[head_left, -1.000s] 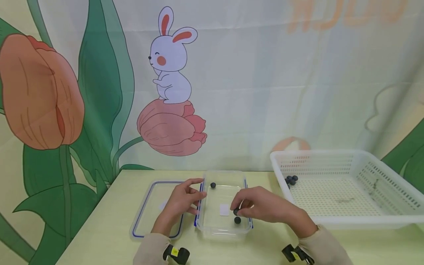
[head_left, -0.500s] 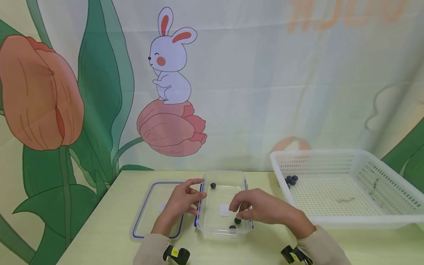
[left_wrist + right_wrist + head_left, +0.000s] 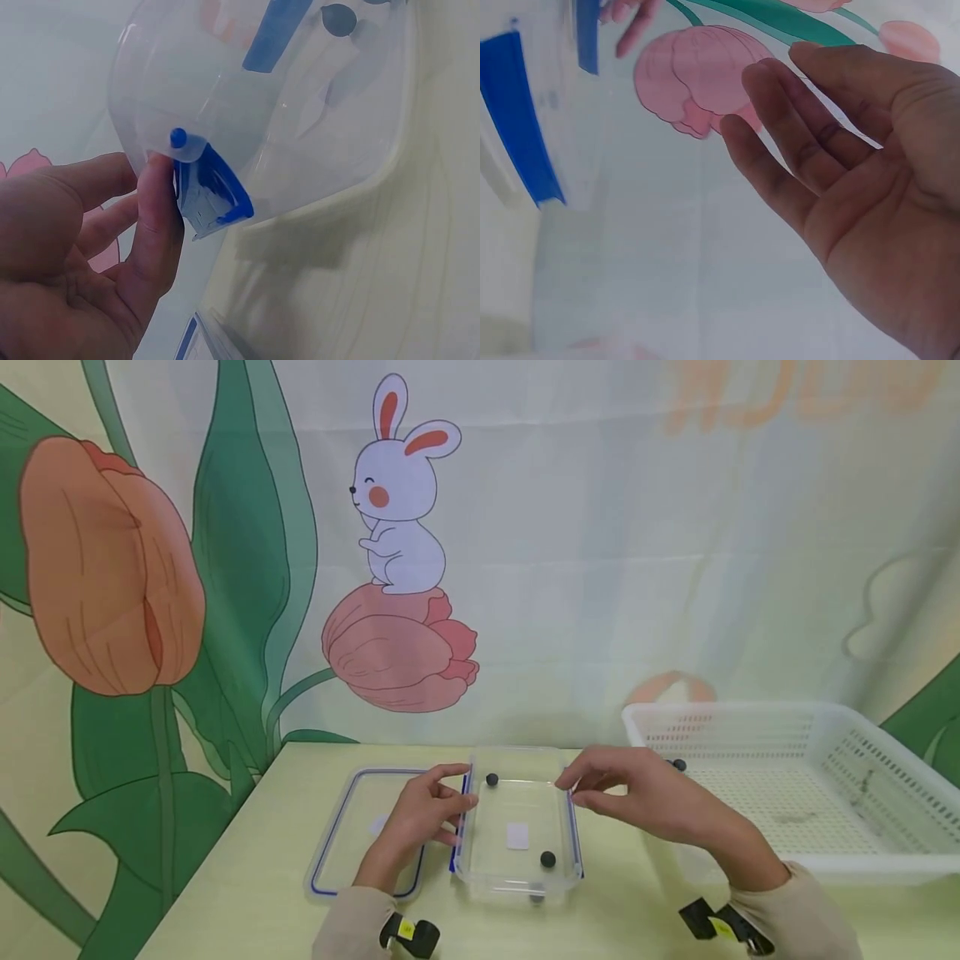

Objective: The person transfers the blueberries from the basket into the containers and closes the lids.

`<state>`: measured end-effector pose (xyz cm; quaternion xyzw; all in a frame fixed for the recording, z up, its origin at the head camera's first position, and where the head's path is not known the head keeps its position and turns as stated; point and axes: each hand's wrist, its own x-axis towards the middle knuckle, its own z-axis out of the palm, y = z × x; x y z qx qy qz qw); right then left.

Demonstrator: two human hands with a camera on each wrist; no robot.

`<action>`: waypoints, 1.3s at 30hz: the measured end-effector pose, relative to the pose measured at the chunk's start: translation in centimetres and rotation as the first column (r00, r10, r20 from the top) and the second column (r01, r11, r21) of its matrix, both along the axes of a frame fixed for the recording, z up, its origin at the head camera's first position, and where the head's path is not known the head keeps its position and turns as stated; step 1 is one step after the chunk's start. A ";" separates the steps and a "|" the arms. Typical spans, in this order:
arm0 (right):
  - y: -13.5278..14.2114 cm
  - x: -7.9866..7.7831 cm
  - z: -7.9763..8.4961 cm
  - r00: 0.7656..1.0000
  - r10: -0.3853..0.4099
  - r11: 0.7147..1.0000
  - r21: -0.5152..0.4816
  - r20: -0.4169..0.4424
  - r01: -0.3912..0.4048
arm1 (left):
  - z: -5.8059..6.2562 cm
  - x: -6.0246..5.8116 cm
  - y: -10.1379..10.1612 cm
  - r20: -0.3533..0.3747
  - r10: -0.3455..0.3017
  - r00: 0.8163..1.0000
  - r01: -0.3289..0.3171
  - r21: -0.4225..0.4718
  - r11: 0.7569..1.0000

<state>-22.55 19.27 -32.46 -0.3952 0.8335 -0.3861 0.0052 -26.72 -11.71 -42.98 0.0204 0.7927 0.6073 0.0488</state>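
Observation:
A clear plastic food container (image 3: 517, 883) with blue side clips stands on the table. Inside are blueberries: one at the far left (image 3: 492, 779), one at the near right (image 3: 548, 859), and a third (image 3: 537, 895) dimly seen through the front wall. My left hand (image 3: 423, 810) grips the container's left side; in the left wrist view, its fingers (image 3: 157, 217) lie against the wall by a hanging blue clip (image 3: 214, 191). Over the container's right edge hovers my right hand (image 3: 637, 789), fingers loosely bent, holding nothing. The right wrist view shows its bare palm (image 3: 885, 217).
To the left lies a clear lid (image 3: 322, 860) with a blue seal, partly behind the left hand. A white perforated basket (image 3: 825, 863) stands at the right, with blueberries (image 3: 678, 765) in its far left corner, partly hidden by the right hand. A printed curtain (image 3: 555, 568) hangs behind.
A blueberry has left my right hand's fingertips and lies at the container's near end. The right hand has risen and moved right, towards the basket. My left hand keeps its hold.

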 end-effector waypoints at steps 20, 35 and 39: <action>7.2 -4.1 4.2 0.986 -0.156 0.980 0.116 -0.052 0.162 | -0.1 0.1 0.1 0.002 0.022 1.000 -0.021 -0.035 0.999; 11.5 -9.1 0.9 0.949 -0.270 0.950 0.208 0.163 0.235 | -0.1 -0.1 0.0 -0.007 0.005 1.000 -0.006 -0.009 1.000; 12.6 -9.9 0.0 0.935 -0.281 0.948 0.217 0.218 0.234 | -0.1 -0.1 0.2 -0.005 0.009 1.000 -0.009 -0.007 1.000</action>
